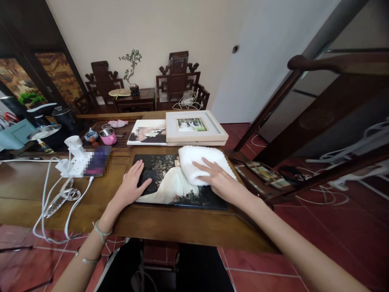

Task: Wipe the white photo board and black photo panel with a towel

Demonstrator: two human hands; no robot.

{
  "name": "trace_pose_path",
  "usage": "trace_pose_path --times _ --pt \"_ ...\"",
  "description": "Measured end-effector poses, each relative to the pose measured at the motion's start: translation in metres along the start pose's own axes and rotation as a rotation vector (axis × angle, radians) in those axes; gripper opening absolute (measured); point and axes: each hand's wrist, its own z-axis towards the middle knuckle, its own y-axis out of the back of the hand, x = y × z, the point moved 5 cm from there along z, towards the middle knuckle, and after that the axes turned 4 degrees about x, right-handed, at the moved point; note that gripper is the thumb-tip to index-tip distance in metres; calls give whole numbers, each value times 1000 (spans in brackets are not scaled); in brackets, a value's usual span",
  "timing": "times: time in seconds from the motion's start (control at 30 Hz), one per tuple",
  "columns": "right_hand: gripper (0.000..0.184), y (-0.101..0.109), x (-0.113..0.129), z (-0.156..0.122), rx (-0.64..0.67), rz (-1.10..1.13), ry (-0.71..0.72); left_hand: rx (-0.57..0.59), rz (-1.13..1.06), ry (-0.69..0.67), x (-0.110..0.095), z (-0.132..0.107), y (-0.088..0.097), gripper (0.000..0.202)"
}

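Note:
A large glossy photo panel [170, 190] with a dark background lies flat on the wooden table [36, 190] in front of me. My left hand [132, 182] rests flat on its left edge, fingers spread. My right hand [217, 178] presses flat on a folded white towel [200, 162] that lies on the panel's upper right part. Neither hand grips anything.
Behind the panel lie a white-framed photo [194, 127] and an unframed print [147, 133]. To the left are a white power strip [71, 164] with trailing cables, a pink cup [107, 137], a kettle and clutter. Carved chairs stand by the far wall. A dark railing rises at right.

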Motion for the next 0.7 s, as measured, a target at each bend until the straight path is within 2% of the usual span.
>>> trace_pose_path --times 0.17,0.27,0.33,0.43,0.57,0.7 --pt "50 7 46 -57 -50 75 103 -4 -14 0 3 2 -2 58" --pt "48 9 52 -64 -34 87 117 -18 11 -26 5 3 -3 57" --pt "59 10 42 -50 -24 91 107 -14 24 -44 5 2 -3 58" --pt "73 10 13 -13 17 96 86 4 26 -53 5 2 -2 60" --pt "72 12 -19 34 52 114 107 7 11 -47 5 2 -1 60" --pt "67 18 -29 47 1 152 98 -31 -46 -19 8 3 -3 55"
